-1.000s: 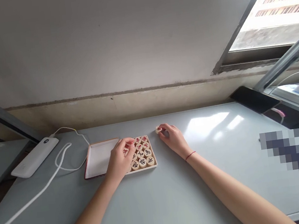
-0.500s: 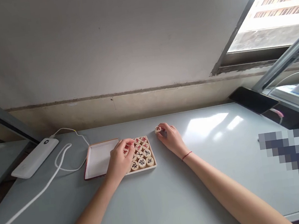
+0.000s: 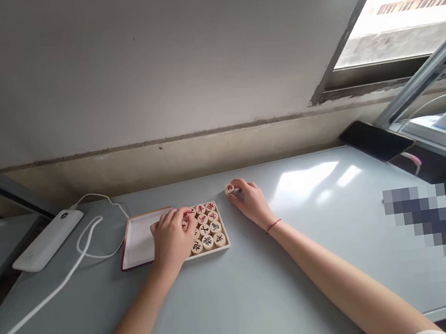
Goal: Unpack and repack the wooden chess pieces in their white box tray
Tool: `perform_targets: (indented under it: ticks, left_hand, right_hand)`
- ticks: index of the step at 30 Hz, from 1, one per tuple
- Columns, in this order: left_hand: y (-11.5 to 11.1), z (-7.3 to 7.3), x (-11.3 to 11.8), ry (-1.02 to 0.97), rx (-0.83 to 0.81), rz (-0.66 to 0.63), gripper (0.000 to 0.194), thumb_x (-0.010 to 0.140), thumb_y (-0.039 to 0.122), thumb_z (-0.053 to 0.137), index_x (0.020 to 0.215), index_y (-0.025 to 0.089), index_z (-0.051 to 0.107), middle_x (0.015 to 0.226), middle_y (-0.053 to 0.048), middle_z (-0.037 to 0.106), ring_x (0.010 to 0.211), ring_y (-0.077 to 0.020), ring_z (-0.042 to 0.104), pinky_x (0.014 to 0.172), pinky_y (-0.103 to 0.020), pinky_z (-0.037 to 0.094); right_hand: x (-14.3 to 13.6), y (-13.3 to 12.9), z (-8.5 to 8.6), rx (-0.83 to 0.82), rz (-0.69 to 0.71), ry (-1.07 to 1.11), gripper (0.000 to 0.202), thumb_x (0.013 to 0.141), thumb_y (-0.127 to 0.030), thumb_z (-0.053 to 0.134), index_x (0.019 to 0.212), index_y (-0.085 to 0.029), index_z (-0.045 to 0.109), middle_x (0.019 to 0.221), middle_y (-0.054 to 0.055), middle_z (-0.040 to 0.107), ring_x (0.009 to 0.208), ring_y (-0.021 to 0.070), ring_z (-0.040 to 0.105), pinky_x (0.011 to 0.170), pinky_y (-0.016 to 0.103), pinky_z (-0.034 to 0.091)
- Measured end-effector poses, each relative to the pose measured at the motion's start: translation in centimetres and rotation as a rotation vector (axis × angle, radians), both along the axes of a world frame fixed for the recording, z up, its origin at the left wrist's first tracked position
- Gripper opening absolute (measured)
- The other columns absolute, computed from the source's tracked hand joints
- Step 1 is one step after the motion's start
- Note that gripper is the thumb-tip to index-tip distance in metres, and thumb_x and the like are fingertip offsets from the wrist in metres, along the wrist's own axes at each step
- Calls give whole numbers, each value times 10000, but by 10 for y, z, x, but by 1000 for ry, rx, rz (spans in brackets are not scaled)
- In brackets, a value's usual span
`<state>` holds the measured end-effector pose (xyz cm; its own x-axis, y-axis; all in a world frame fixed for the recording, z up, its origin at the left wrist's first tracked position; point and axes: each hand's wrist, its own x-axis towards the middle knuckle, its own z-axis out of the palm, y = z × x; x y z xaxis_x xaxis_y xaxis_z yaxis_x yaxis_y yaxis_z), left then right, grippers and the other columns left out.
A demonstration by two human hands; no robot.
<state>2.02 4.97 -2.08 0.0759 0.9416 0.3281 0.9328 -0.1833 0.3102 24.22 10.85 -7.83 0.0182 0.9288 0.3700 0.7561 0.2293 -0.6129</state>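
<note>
A shallow white box [image 3: 227, 238] holds rows of round Chinese chess pieces [image 3: 207, 242], with red characters in the far rows and black ones in the near rows. Over its left part is my left hand [image 3: 172, 234], thumb and forefinger curled together at a piece among the red ones. Those fingers hide much of what they grip. Beyond the box's far right corner, my right hand [image 3: 251, 201] pinches a single Chinese chess piece [image 3: 229, 189] with a dark character, at or just above the desk. The box's lid [image 3: 140, 238], white inside with a red edge, lies open on the left.
A white power bank [image 3: 47, 242] with a white cable [image 3: 63, 284] lies on the left of the grey desk [image 3: 225, 309]. A black phone [image 3: 375, 138] sits at the far right by a metal post. A wall runs along the back.
The view has shifted slightly. My left fingertips have moved a little left over the box, showing more of the red pieces. My right hand keeps its piece in nearly the same spot.
</note>
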Motion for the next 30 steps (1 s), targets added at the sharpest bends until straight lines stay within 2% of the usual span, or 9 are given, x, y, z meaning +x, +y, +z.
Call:
perform_targets:
  ticks: [2, 5, 8, 11, 14, 23, 30]
  left_hand:
    - [1, 0, -1, 56, 8, 18, 170, 878, 257, 499, 924, 230, 660, 918, -17, 700, 894, -216, 609, 744, -348, 335]
    - [4, -1, -3, 164, 51, 48, 195, 878, 275, 501, 911, 229, 688, 946, -36, 692, 911, -246, 584, 710, -362, 318]
    - [5, 0, -4, 247, 92, 68, 231, 883, 272, 483, 847, 229, 707, 970, -51, 680, 896, -259, 561, 686, -367, 301]
    - [5, -1, -4, 276, 100, 67, 252, 896, 273, 462, 823, 218, 697, 925, -58, 688, 881, -256, 555, 685, -368, 288]
    - [5, -3, -4, 261, 86, 42, 239, 908, 273, 449, 841, 209, 669, 861, -54, 705, 881, -248, 559, 701, -370, 279]
    - [6, -4, 1, 176, 7, 3, 175, 890, 230, 471, 895, 234, 645, 806, -19, 726, 934, -244, 576, 754, -376, 274]
    - [7, -8, 0, 150, -12, -2, 231, 904, 251, 463, 1028, 234, 657, 955, -46, 727, 977, -249, 577, 778, -387, 301]
  right_hand:
    - [0, -1, 1, 19, -5, -6, 246, 798, -233, 562, 1044, -238, 550, 1015, 44, 688, 911, 253, 560, 796, 363, 453]
    - [-3, -8, 7, 131, -27, -45, 242, 819, -250, 540, 1056, -206, 546, 1056, 91, 658, 975, 275, 541, 837, 387, 439]
    - [-14, -19, 17, 203, 27, -45, 171, 858, -242, 476, 1008, -199, 546, 988, 89, 651, 931, 249, 559, 811, 362, 440]
    - [-28, -30, 21, 113, 146, 10, 139, 871, -237, 455, 986, -211, 529, 862, 45, 654, 746, 192, 586, 664, 295, 442]
    - [-37, -35, 18, 62, 211, 12, 120, 875, -251, 463, 967, -214, 531, 798, 31, 657, 708, 184, 589, 625, 278, 425]
    - [-40, -35, 16, 71, 220, 31, 100, 868, -228, 468, 925, -209, 548, 740, 24, 646, 702, 187, 572, 626, 275, 411]
    - [-40, -35, 15, 67, 232, 28, 97, 878, -242, 468, 920, -210, 550, 786, 31, 655, 721, 186, 577, 623, 270, 399]
